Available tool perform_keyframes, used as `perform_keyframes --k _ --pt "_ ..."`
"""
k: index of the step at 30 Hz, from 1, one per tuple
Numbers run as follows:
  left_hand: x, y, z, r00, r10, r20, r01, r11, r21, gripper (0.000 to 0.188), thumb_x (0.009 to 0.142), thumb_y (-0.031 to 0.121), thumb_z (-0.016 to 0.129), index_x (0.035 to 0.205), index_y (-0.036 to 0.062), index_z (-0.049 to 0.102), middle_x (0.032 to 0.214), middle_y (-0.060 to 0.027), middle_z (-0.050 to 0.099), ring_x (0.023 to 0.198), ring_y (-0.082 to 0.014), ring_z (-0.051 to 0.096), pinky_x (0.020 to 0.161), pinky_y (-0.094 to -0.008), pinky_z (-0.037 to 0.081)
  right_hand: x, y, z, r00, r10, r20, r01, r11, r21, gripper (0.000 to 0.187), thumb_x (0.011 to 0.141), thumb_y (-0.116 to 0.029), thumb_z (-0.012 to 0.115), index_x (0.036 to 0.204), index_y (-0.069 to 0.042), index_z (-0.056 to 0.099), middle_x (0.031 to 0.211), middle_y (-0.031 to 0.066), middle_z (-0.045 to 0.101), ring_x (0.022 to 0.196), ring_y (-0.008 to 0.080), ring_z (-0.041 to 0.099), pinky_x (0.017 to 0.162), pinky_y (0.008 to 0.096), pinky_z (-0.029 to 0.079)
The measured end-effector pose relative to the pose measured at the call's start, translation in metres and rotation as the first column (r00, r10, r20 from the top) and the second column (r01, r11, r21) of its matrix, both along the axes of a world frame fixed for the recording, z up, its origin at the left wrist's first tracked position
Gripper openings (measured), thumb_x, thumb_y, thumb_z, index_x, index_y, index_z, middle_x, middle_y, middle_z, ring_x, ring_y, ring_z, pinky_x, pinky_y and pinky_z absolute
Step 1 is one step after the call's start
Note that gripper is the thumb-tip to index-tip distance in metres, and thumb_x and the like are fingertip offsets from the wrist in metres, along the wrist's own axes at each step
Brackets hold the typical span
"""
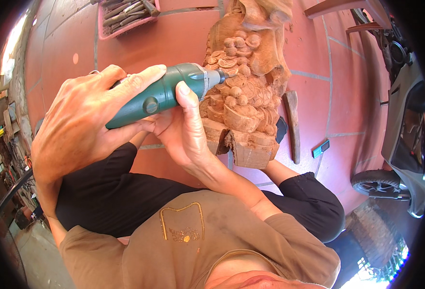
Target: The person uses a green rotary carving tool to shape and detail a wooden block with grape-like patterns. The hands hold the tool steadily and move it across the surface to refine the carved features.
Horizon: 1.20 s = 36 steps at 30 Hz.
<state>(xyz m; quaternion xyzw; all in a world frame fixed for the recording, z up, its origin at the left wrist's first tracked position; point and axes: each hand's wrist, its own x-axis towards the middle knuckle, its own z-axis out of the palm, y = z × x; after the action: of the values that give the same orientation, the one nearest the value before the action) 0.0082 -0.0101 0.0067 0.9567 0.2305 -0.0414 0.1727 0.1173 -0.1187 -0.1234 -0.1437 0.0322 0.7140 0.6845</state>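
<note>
My left hand (pixel 77 125) is wrapped around the rear body of a green handheld rotary tool (pixel 164 91). My right hand (pixel 183 130) holds the tool's front part from below, thumb pressed on top near the grey collar. The tool's bit touches a light-brown wood carving (pixel 243 91) covered in rounded coin-like and ingot-like shapes. The carving stands upright on the red tiled floor (pixel 174 43) between my knees, which are in black trousers.
A pink tray (pixel 105 29) of several chisels lies on the floor at the top. A wooden stick (pixel 293 125) and a small flat green object (pixel 321 148) lie right of the carving. A parked motorbike (pixel 405 120) stands at the right; shelves of clutter line the left.
</note>
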Motion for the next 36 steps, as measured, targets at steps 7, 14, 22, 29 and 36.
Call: perform_keyframes --k 7,14,22,29,36 --pt "0.0016 -0.0006 -0.0002 1.000 -0.009 -0.013 0.009 1.000 0.011 0.077 0.066 0.013 0.082 0.139 0.0075 0.059 0.090 -0.0127 0.063 0.078 -0.0330 0.065 0.070 -0.0409 0.053 0.0012 -0.0009 0.0006 1.000 -0.001 -0.003 0.001 1.000 -0.003 0.048 0.103 -0.047 0.054 0.136 -0.012 0.050 0.126 0.0070 0.062 0.117 0.0206 0.061 0.098 0.0503 0.054" --pt "0.0019 -0.0005 0.0002 1.000 -0.010 -0.007 0.010 1.000 0.001 0.076 0.066 0.014 0.082 0.139 0.0073 0.059 0.089 -0.0123 0.062 0.078 -0.0329 0.065 0.069 -0.0406 0.053 0.0003 -0.0003 0.0009 1.000 -0.004 -0.013 0.004 1.000 -0.010 0.047 0.103 -0.047 0.054 0.135 -0.012 0.050 0.124 0.0061 0.062 0.114 0.0187 0.062 0.097 0.0493 0.055" --pt "0.0002 0.0007 0.0000 1.000 -0.010 -0.012 0.010 1.000 -0.006 0.073 0.068 0.015 0.081 0.138 0.0070 0.059 0.091 -0.0123 0.063 0.079 -0.0330 0.066 0.070 -0.0403 0.054 -0.0010 -0.0008 0.0012 1.000 -0.009 -0.025 0.008 1.000 -0.010 0.046 0.103 -0.046 0.054 0.135 -0.012 0.051 0.123 0.0063 0.062 0.113 0.0185 0.062 0.098 0.0499 0.055" --pt "0.0002 0.0000 0.0009 1.000 -0.004 -0.014 0.004 1.000 -0.022 0.074 0.067 0.010 0.079 0.138 0.0068 0.059 0.093 -0.0128 0.064 0.081 -0.0331 0.066 0.072 -0.0410 0.054 -0.0005 -0.0014 0.0013 1.000 -0.010 -0.020 0.010 1.000 0.009 0.047 0.103 -0.045 0.054 0.135 -0.011 0.050 0.124 0.0070 0.062 0.115 0.0195 0.062 0.100 0.0520 0.054" --pt "0.0004 -0.0001 0.0011 1.000 -0.002 -0.017 0.001 1.000 -0.031 0.076 0.065 0.008 0.079 0.138 0.0064 0.059 0.094 -0.0128 0.064 0.081 -0.0333 0.066 0.072 -0.0409 0.054 -0.0009 -0.0023 0.0001 1.000 -0.006 -0.013 0.006 1.000 0.008 0.049 0.103 -0.046 0.054 0.136 -0.010 0.048 0.125 0.0075 0.061 0.115 0.0200 0.062 0.102 0.0527 0.052"
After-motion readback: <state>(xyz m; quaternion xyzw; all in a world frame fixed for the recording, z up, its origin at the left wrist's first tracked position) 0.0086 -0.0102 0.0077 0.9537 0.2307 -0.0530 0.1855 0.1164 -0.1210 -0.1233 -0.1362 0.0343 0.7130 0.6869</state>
